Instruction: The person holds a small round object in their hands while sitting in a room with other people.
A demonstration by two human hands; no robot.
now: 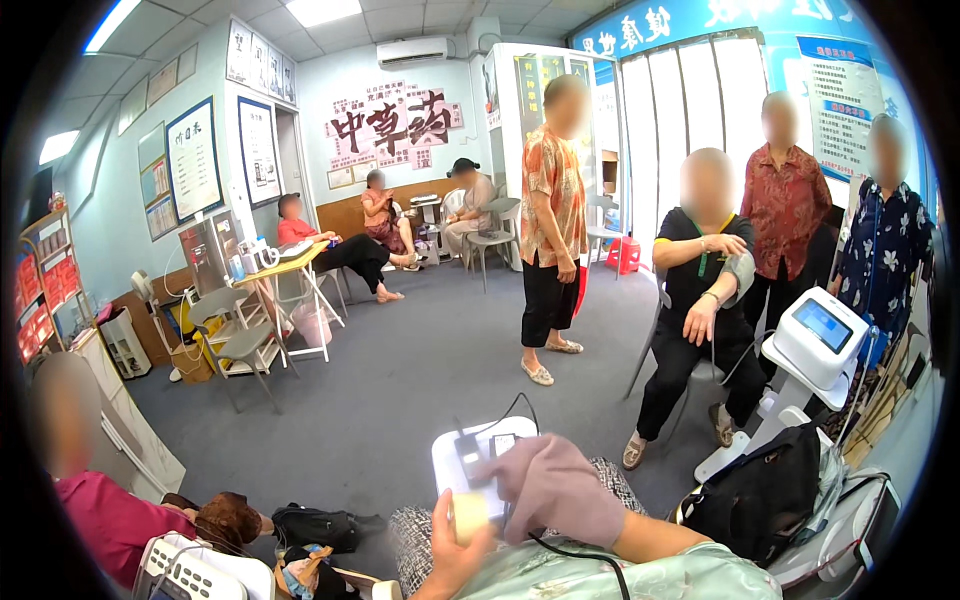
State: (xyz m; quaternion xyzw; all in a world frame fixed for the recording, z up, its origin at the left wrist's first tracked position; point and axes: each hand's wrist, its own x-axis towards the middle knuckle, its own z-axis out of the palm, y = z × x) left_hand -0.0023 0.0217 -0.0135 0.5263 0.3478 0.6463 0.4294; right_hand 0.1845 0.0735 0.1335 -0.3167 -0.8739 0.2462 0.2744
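Low in front of me, my left hand (456, 551) is blurred, its thumb raised and its fingers around a pale yellow block (470, 516); I cannot tell its material. A mauve cloth (559, 487) covers my right hand, so its fingers are hidden and only the bare forearm (660, 538) shows. The cloth is over the near right part of a white device (450, 442) by my knees. On that device lies a dark box-like piece (471, 456) with a light spot. A black cable (581, 553) crosses the pale green floral fabric (660, 574) on my lap.
A seated person (705, 247) wears an arm cuff beside a white machine with a screen (821, 322). Other people stand or sit around the room. A black backpack (757, 495) is at my right. At lower left are a person in magenta (112, 525) and a button panel (191, 566).
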